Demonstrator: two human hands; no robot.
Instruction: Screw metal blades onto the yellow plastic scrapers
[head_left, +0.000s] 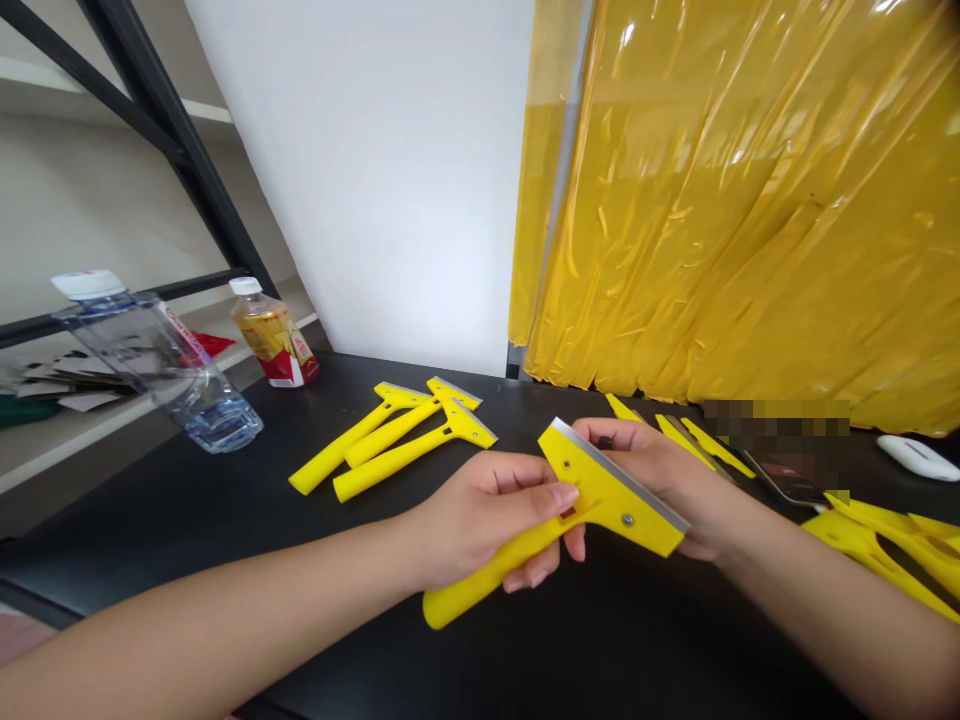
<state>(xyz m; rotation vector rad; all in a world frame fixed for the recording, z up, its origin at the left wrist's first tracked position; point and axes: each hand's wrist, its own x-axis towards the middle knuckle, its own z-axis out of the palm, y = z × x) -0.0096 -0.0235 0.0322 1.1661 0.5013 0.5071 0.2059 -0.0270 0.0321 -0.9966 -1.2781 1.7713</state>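
Note:
A yellow scraper (517, 555) with a metal blade along its wide head is tilted up over the black table. My left hand (487, 510) is closed around its handle, the thumb pressed near the small slot below the head. Behind the scraper's head is my right hand (660, 470), its fingers curled against the back and partly hidden by it. A small dark spot shows by the right fingers at the blade's upper edge; I cannot make out what it is. Several assembled scrapers (401, 445) lie together beyond my left hand.
Loose yellow scraper parts (862, 540) lie at the right, with narrow yellow strips (716, 445) behind my right wrist. A phone (780, 478) and a white case (916, 457) are nearby. A clear bottle (180, 365) and a drink bottle (274, 335) stand left, beside a shelf (97, 140).

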